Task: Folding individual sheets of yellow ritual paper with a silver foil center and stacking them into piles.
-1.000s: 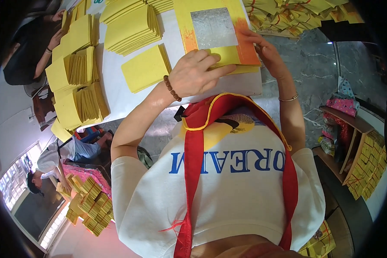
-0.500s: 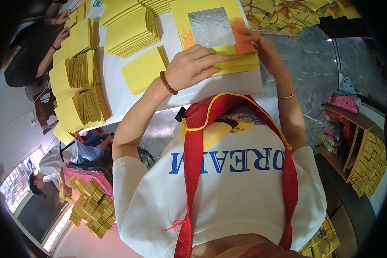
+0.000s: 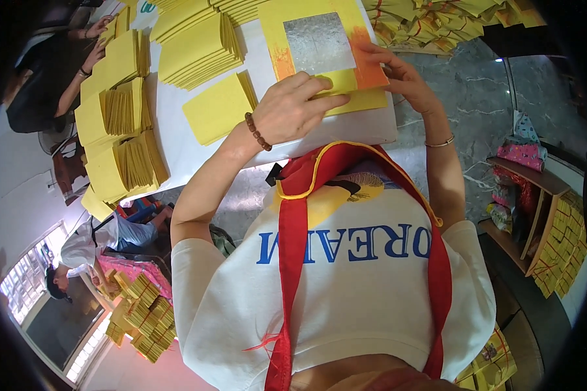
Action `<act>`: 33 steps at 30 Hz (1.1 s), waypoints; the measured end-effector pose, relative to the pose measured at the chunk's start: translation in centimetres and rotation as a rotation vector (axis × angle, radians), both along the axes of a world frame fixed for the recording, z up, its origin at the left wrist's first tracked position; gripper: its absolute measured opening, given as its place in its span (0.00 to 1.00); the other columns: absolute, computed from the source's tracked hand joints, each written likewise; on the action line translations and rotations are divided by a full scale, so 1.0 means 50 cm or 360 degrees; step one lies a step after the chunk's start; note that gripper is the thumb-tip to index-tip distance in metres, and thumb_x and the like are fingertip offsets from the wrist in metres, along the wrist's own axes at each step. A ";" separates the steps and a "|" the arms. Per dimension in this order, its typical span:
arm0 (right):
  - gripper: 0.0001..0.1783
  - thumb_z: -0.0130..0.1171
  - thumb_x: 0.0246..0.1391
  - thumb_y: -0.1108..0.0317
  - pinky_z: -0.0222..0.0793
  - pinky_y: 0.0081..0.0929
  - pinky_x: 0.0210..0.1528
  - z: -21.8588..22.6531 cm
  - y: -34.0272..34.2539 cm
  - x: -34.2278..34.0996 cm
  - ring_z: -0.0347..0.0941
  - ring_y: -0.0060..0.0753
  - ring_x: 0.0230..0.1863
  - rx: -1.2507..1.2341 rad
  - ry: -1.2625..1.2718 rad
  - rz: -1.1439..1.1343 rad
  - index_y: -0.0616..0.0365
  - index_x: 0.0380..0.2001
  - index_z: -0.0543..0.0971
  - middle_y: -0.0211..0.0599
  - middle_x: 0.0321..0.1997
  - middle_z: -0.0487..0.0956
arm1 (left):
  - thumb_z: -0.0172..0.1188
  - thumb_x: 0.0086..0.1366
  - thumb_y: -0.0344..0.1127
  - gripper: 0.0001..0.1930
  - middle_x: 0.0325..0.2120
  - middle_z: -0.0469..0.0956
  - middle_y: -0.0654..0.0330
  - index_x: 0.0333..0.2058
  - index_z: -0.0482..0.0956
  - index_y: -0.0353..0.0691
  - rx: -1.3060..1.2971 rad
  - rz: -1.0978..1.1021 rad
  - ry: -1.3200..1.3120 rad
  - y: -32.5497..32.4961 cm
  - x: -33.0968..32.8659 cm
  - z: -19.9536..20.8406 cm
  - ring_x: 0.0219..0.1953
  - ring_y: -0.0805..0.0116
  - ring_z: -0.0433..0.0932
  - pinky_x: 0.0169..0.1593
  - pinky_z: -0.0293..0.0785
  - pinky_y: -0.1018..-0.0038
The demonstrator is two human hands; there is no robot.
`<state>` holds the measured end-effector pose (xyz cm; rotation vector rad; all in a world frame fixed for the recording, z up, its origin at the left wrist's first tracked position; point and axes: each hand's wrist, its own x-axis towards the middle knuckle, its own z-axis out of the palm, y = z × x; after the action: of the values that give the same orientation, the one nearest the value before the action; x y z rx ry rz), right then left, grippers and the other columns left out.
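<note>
A yellow paper sheet (image 3: 277, 29) with a silver foil square (image 3: 319, 42) and orange patches lies at the table's near right corner. Its near edge is folded up, and more yellow paper shows beneath. My left hand (image 3: 293, 107), with a beaded bracelet at the wrist, is closed on that folded edge, thumb and fingers to either side of it. My right hand (image 3: 404, 78) rests at the sheet's right edge, its fingers apart and lightly bent over the orange patch. Left of my left hand lies a folded yellow paper bundle (image 3: 215, 107).
Fanned stacks of folded yellow paper (image 3: 195, 52) stand on the white table (image 3: 173, 124). More stacks (image 3: 120, 114) line its left side, where another person's hands (image 3: 98, 39) work. Bundles (image 3: 147, 313) lie near a seated person (image 3: 88, 241). A wooden shelf (image 3: 535, 176) stands right.
My left hand has drawn slightly toward me, and its fingers have bent from flat to a pinch. The near fold, pressed down before, now stands partly raised. My right hand has barely moved.
</note>
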<state>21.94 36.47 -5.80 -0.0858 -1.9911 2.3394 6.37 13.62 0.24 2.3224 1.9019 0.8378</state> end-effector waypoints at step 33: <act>0.32 0.63 0.39 0.76 0.51 0.31 0.65 0.032 -0.042 -0.004 0.57 0.33 0.64 0.0770 0.0177 -0.0271 0.52 0.53 0.70 0.32 0.63 0.63 | 0.59 0.53 0.29 0.15 0.32 0.76 0.62 0.42 0.78 0.45 0.0097 -0.0001 -0.0028 -0.001 -0.014 -0.002 0.30 0.65 0.74 0.33 0.73 0.73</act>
<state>21.73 34.38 -4.18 -0.0908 -2.3210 1.6723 5.65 13.54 0.17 2.3414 1.8947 0.9254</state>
